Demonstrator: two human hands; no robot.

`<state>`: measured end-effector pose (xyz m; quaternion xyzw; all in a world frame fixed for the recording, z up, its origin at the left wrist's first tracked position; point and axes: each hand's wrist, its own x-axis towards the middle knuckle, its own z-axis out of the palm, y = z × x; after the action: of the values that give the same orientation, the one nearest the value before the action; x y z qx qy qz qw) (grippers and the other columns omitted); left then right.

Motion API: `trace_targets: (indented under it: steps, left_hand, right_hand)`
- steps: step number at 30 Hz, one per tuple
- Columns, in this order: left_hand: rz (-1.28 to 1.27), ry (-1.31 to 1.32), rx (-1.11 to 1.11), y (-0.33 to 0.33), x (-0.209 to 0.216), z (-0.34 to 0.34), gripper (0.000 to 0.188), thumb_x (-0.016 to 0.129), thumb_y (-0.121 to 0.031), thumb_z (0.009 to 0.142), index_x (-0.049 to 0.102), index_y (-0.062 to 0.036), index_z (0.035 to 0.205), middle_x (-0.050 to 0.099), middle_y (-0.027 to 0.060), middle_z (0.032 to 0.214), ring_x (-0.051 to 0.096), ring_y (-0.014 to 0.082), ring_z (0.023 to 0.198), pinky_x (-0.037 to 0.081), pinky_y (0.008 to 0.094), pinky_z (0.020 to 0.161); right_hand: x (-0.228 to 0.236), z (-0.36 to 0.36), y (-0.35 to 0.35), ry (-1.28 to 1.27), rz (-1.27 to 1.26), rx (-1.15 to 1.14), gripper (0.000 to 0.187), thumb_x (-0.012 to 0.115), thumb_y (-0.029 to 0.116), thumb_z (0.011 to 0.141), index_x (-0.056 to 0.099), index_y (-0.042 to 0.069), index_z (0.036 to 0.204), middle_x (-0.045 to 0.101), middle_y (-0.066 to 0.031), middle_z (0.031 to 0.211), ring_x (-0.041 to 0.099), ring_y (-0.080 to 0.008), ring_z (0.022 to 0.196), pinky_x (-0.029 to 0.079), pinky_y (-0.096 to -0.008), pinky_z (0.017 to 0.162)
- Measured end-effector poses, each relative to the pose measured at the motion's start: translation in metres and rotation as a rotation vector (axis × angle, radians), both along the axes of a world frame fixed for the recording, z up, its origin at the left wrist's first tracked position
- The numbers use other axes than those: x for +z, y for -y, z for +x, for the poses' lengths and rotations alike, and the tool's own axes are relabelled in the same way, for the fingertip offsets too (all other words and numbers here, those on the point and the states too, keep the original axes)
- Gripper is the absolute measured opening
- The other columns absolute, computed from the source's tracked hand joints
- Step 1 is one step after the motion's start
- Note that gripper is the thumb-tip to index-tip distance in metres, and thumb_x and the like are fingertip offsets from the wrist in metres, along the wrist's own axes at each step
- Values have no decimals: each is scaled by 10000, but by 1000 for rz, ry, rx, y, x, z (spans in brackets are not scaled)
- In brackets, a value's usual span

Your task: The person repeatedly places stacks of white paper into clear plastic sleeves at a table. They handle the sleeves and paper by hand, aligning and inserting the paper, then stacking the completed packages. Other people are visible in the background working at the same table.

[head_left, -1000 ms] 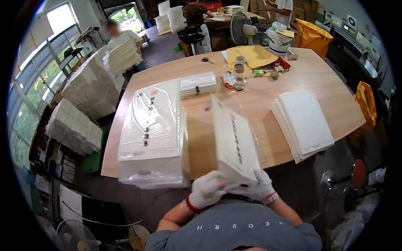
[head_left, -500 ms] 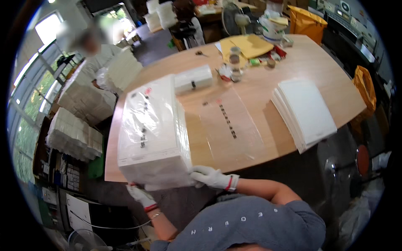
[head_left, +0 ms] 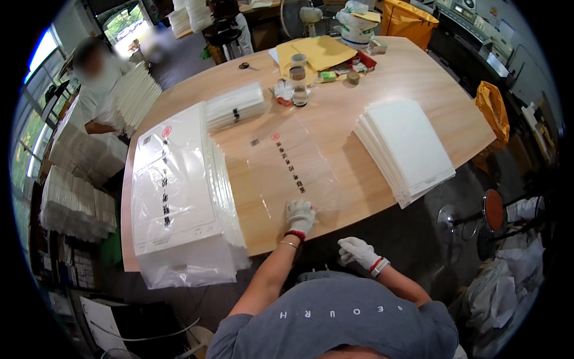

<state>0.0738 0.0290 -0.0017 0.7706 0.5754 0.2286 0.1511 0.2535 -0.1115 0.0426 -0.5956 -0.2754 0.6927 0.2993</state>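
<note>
A clear printed plastic bag (head_left: pixel 272 161) lies flat on the table in front of me. My left hand (head_left: pixel 300 216), in a white glove with a red cuff, is at the bag's near end, its fingers bent and closed on the film. My right hand (head_left: pixel 357 252), gloved alike, hangs off the table's near edge with loosely curled fingers and nothing visible in it. To the left is a stack of white sheets in printed clear bags (head_left: pixel 179 179), the loose bag ends drooping over the edge. A stack of white sheets (head_left: pixel 409 143) sits on the right.
Beyond the stacks on the wooden table (head_left: pixel 323 131) are a bundle of folded plastic bags (head_left: pixel 236 103), a clear bottle (head_left: pixel 298 87), yellow envelopes (head_left: pixel 323 52) and scissors (head_left: pixel 243 65). A co-worker (head_left: pixel 98 90) holds sheets at the far left. A stool (head_left: pixel 492 209) stands at the right.
My left hand has moved right from the bagged stack to the flat plastic bag. My right hand has let go of that stack and drawn back to the right. The bag ends now hang loose.
</note>
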Motion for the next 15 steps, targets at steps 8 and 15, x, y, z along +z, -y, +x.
trace_targets:
  steps: [8, 15]
  left_hand:
    - [-254, 160, -72, -39, -13, -28, 234, 490, -244, 869, 548, -17, 856, 611, 187, 818, 587, 315, 707, 454, 405, 622]
    - [-452, 1215, 262, -97, 16, -61, 121, 479, -124, 888, 512, -48, 975, 569, 12, 788, 517, 75, 619, 437, 221, 535]
  right_hand:
    - [-7, -54, -117, -168, 253, -105, 392, 589, 339, 838, 565, 7, 1046, 581, -59, 965, 535, -124, 813, 459, -267, 658]
    - [-25, 5, -119, 1433, 1081, -13, 290, 668, 288, 734, 589, 46, 873, 571, -181, 957, 551, -339, 820, 439, -384, 794]
